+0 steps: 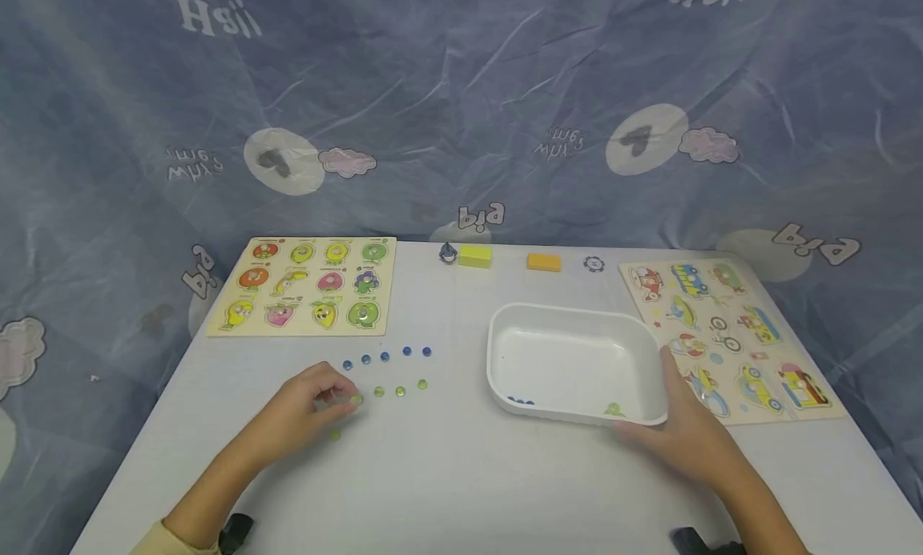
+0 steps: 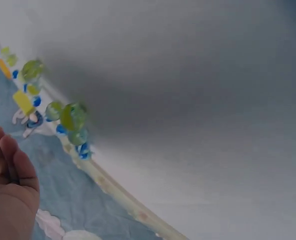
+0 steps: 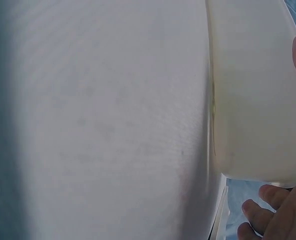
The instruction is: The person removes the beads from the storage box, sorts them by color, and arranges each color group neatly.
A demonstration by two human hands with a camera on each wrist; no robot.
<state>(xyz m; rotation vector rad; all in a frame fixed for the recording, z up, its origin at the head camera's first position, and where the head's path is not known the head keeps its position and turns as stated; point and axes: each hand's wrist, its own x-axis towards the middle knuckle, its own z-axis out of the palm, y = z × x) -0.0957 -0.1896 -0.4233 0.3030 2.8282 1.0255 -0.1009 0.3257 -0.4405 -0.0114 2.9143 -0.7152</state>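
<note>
My left hand (image 1: 299, 411) pinches a green glass marble (image 1: 356, 399) between thumb and fingertips, low over the white table. To the right of it runs a short row of green marbles (image 1: 400, 392). Another green marble (image 1: 335, 435) lies nearer me, just below the hand. Behind them is a row of several blue marbles (image 1: 384, 356). My right hand (image 1: 688, 435) grips the near right corner of a white tray (image 1: 577, 315), thumb at the front rim and fingers along the right side. In the tray, blue marbles (image 1: 521, 400) sit at the near left, green ones (image 1: 614, 409) at the near right.
A fruit puzzle board (image 1: 389, 299) lies at the back left, a vehicle puzzle board (image 1: 800, 355) at the right beside the tray. Along the back edge stand a small dark figure (image 1: 448, 253), a yellow block (image 1: 475, 256), an orange block (image 1: 544, 263) and a gear-like ring (image 1: 594, 264).
</note>
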